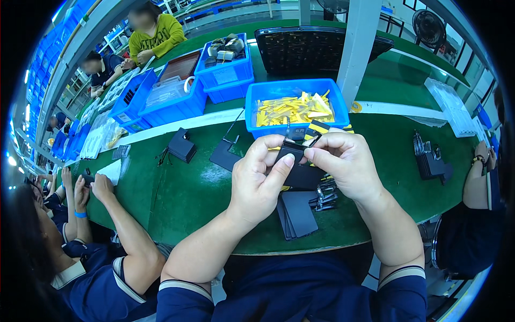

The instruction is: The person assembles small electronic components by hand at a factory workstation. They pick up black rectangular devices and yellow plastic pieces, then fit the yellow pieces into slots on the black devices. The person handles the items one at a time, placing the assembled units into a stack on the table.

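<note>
Just in front of the blue bin, both my hands are closed on one small flat black part [290,152]. My left hand [260,177] grips its body, the thumb lying on top. With finger and thumb, my right hand [346,163] pinches a thin black strip [313,141] at the part's right end. Below my hands lies a fanned stack of flat black L-shaped parts [298,214]. Short black leads with shiny ends [325,196] stick out at its right. Yellow-and-black pieces show partly behind my fingers; much of the held part is hidden.
A blue bin [294,129] holds yellow strips. More black L-shaped parts lie left [182,145], nearer [224,154] and right [432,163]. Blue crates [174,107] stand at the far left, a black tray [300,51] behind a white post [357,48]. Co-workers sit on both sides.
</note>
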### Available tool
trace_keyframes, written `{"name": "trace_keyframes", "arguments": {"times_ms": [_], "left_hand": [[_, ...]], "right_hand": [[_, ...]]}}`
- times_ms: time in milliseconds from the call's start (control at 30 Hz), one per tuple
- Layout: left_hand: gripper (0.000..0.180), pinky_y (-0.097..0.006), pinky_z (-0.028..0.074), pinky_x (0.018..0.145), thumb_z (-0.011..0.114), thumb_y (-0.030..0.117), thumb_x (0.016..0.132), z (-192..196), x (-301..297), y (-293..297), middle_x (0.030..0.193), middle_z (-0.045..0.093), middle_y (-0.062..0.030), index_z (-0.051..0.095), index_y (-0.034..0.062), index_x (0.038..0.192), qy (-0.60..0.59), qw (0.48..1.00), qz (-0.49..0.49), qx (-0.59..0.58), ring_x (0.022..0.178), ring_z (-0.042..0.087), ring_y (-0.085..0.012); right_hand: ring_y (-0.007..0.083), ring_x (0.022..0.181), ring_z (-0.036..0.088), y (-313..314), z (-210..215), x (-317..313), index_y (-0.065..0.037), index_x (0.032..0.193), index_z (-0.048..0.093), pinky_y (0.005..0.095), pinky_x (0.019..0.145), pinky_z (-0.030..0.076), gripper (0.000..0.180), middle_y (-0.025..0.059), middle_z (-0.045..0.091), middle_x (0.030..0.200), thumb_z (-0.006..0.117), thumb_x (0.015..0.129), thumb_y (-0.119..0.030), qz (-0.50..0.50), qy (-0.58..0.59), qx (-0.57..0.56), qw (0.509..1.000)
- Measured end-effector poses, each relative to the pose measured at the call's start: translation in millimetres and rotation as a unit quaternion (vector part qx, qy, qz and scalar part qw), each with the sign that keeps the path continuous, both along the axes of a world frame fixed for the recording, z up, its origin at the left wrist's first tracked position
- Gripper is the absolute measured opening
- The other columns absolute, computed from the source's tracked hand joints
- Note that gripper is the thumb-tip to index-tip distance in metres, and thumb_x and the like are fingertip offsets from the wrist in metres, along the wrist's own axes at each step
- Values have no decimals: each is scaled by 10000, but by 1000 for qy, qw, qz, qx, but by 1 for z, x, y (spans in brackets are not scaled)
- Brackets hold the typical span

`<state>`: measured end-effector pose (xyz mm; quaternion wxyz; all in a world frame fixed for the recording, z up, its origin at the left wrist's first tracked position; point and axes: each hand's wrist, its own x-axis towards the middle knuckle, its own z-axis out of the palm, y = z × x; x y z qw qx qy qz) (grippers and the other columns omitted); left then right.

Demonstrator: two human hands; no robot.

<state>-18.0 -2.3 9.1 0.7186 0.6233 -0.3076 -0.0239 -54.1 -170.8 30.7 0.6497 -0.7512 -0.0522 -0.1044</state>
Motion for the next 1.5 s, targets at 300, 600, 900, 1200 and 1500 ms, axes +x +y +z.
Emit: {"name": "trace_keyframes", "arguments": {"times_ms": [300, 600, 900, 1200, 1500], "left_hand": [[241, -299, 505, 840, 475, 11, 920, 4, -2, 0, 1040, 627, -167, 423, -32, 1151, 73, 996, -35, -42, 960, 625, -182], [241, -298, 515, 832, 470, 14, 925, 2, -3, 3, 1052, 622, -178, 418, -34, 1155, -10, 998, -15, 63, 966, 630, -196], [243, -303, 517, 834, 474, 7, 920, 2, -1, 1, 1050, 616, -160, 417, -36, 1152, 46, 998, -31, 13, 959, 626, -185], [216, -247, 506, 772, 491, 28, 918, 2, -1, -3, 949, 666, -135, 454, -43, 1119, 47, 998, -35, -21, 889, 625, -120], [244, -324, 519, 826, 499, 44, 915, 4, 0, 1, 1049, 617, -166, 432, 3, 1147, 112, 985, -116, -56, 945, 640, -222]], "right_hand": [[202, 663, 566, 5, 5, -3, -36, 903, 664, 295, 612, 438, 213, 90, 577, 756, 714, 696, -31, -212, -293, -238, 902], [201, 640, 579, 2, 2, -1, -54, 890, 701, 292, 563, 438, 167, 100, 602, 724, 713, 723, -52, -212, -259, -219, 917], [169, 636, 593, 2, 5, -2, -25, 898, 701, 259, 569, 446, 127, 91, 613, 703, 660, 787, -73, -156, -182, -150, 959], [148, 655, 573, 4, 3, 1, 1, 812, 627, 265, 586, 442, 38, 80, 591, 761, 618, 788, -27, -134, -207, -152, 957], [88, 714, 572, -4, -2, 3, 12, 813, 612, 244, 661, 471, 71, 38, 602, 801, 642, 777, -42, -33, -74, 62, 995]]}}
